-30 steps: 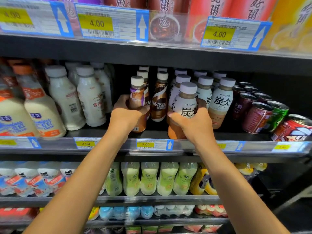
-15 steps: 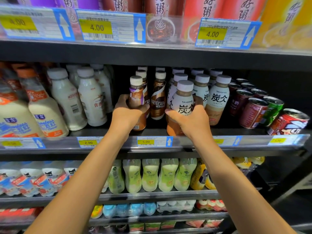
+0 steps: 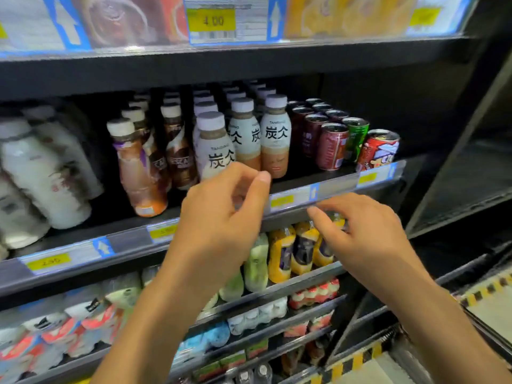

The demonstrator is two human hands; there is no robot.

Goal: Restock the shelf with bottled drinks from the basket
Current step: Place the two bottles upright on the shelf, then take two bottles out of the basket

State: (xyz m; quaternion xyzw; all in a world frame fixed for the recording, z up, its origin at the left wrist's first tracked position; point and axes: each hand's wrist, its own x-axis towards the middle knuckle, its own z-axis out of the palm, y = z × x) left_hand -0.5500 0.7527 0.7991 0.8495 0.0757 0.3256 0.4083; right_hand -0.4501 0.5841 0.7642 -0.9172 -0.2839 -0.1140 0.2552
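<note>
Both hands bare and empty, fingers loosely curled, held in front of the dark metal shelf (image 3: 327, 180) edge. Left hand (image 3: 221, 217) just below the front white-labelled bottle (image 3: 214, 151), thumb raised beside it, apparently clear of the plastic, though contact cannot be told for sure. Right hand (image 3: 365, 239) lower and to the right, apart from the left, fingers spread before the glossy price strip (image 3: 293, 199) with its yellow tags and blue arrows.

On the shelf: rows of rounded plastic bottles with flat pale screw caps, white wrap above, tan drink below, bold black characters across the label. Left of them, slimmer waisted coffee bottles (image 3: 138, 173) in brown and cream shrink sleeves, the nearest one leaning slightly. Farther left, fat milky-white bottles (image 3: 41, 176), blurred. To the right, shiny metal cans (image 3: 331, 146) in dark red, one green, ridged rims catching light.

Below, soft-looking yellow and pale green bottles (image 3: 279, 253). Basket out of view.
</note>
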